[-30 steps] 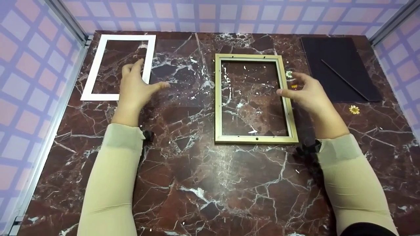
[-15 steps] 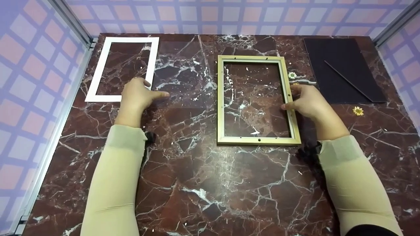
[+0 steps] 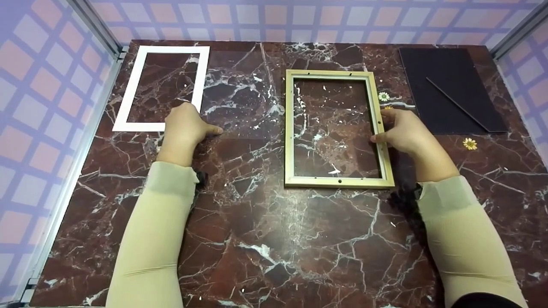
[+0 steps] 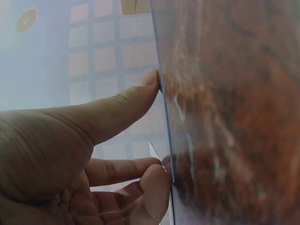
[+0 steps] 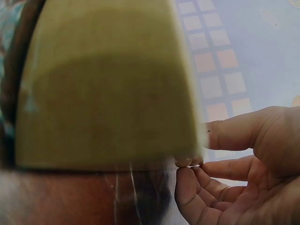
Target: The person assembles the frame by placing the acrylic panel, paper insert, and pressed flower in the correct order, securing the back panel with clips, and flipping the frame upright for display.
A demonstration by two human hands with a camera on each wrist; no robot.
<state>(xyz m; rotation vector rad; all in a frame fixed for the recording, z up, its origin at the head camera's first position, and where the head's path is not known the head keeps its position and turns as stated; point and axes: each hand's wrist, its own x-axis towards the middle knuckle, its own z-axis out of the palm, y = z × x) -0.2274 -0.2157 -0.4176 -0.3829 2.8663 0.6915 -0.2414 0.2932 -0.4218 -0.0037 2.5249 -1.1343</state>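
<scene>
Closest to me lies the gold frame, its near bar nearer than either hand. My right hand pinches its right bar, thumb over the inner edge, fingers outside. I judge it stiff and fairly light; the long bars look the best hold. A yellow flower sits right of that hand.

My left hand has thumb and fingers apart, fingers curled, at the near-left part of the clear sheet, which lies between the hands. I can't tell whether it grips anything. The sheet should be slick, light and perhaps brittle, so I'd take it by opposite edges.

Beyond the left hand, the white mat looks thin and bendable. Beyond the right: a white flower, then the black board bearing a stick.
</scene>
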